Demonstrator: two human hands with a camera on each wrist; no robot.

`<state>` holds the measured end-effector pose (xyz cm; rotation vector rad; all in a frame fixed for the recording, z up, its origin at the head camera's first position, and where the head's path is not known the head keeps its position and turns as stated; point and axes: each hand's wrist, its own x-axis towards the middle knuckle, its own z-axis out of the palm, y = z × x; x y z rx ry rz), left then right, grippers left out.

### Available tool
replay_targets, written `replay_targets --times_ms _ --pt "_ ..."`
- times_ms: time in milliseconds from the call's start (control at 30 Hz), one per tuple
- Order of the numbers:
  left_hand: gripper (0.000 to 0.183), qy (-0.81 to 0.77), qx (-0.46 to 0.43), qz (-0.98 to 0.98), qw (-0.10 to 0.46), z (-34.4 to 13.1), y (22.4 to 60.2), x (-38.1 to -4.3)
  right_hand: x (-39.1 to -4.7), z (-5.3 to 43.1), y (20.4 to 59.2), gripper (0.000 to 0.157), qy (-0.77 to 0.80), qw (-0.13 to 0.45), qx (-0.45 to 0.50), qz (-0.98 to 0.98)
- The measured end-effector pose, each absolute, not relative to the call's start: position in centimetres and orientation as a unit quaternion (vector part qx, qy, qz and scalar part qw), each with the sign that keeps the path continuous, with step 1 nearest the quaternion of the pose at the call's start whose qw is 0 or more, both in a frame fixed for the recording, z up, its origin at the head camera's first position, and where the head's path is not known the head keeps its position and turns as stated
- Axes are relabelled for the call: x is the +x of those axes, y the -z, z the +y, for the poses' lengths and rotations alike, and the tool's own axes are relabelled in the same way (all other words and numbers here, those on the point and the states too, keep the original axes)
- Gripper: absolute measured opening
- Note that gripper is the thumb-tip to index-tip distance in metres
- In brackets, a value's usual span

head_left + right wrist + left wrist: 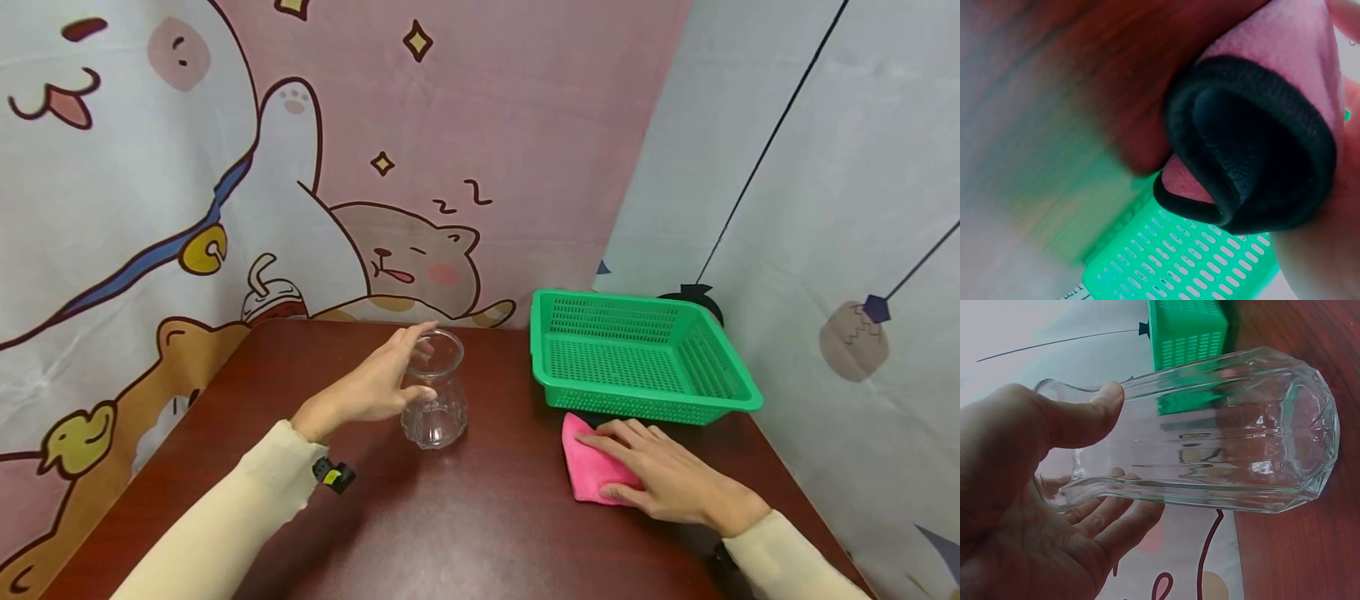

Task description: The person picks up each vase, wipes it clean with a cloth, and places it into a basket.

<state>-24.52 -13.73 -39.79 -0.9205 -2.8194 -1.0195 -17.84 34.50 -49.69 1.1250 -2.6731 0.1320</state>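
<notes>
A clear glass vase with a flared rim and a faceted body stands upright on the brown table. My left hand holds it at the neck, thumb on the near side and fingers round the far side. The left wrist view shows the whole length of the vase, its base away from the palm. To the right, my right hand grips a folded pink cloth low over the table, thumb and fingertips on it. In the right wrist view the cloth bulges into a fold with dark edging.
A green plastic basket with slotted walls sits at the back right, just beyond the right hand. Brown tabletop extends in front of and between the hands. A cartoon-print curtain hangs behind the table and along its sides.
</notes>
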Motion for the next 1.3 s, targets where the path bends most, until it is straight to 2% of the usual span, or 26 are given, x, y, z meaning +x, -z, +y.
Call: replay_targets --times_ms 567,733,900,1033,1133,1300 --pt "0.102 0.334 -0.298 -0.894 0.007 -14.2 39.7 -24.5 -19.1 34.8 46.4 0.061 -0.125 0.139 0.366 -0.911" --pt "0.104 0.336 -0.295 -0.894 0.008 -14.2 39.7 -24.5 -19.8 35.7 45.2 0.062 -0.168 0.201 0.37 -0.891" --pt "0.103 0.336 -0.298 -0.893 0.011 -14.1 39.9 -24.4 -20.9 37.0 44.2 0.052 -0.176 0.282 0.362 -0.871" --pt "0.103 0.342 -0.296 -0.892 0.005 -13.9 39.9 -24.3 -22.1 38.3 43.8 0.056 -0.167 0.324 0.319 -0.875" --pt "0.103 0.35 -0.291 -0.891 -0.001 -13.9 39.9 -24.3 -23.0 39.3 43.7 0.065 -0.16 0.32 0.275 -0.892" --pt "0.103 0.351 -0.289 -0.891 0.0 -13.9 39.9 -24.3 -24.2 41.3 43.8 0.067 -0.148 0.27 0.213 -0.928"
